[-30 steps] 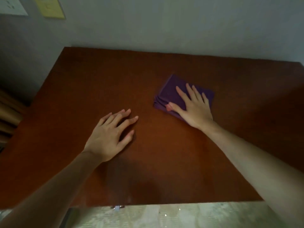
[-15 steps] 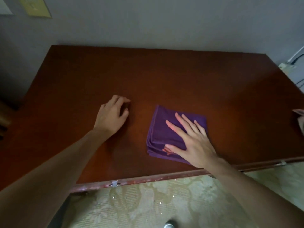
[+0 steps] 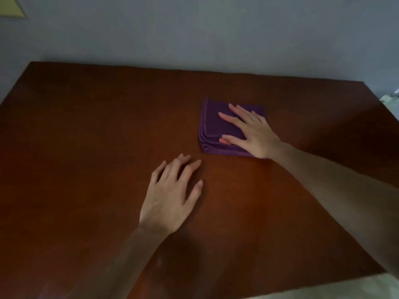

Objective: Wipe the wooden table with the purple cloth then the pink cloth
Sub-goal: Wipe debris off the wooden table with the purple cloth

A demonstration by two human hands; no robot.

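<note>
**Dim room, purple cloth under the right hand**

Grey wall (image 3: pixel 216 35) backs a dark reddish wooden surface (image 3: pixel 86 137) in low light; a yellow paper corner (image 3: pixel 10 8) shows at the upper left. A folded purple cloth (image 3: pixel 216 128) lies right of centre on the surface, a small pink tag (image 3: pixel 224 141) at its near edge. The right hand (image 3: pixel 254 134) lies flat on it, fingers (image 3: pixel 228 118) spread across the fabric, thumb by the tag. The left hand (image 3: pixel 172 197) rests on bare wood just beside the cloth's near corner, fingers loosely apart, holding nothing.

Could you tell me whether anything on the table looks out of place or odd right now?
Nothing stands out. The purple cloth lies folded flat on the wooden table under the right hand; the left hand rests beside it. No spill or damage shows.
</note>
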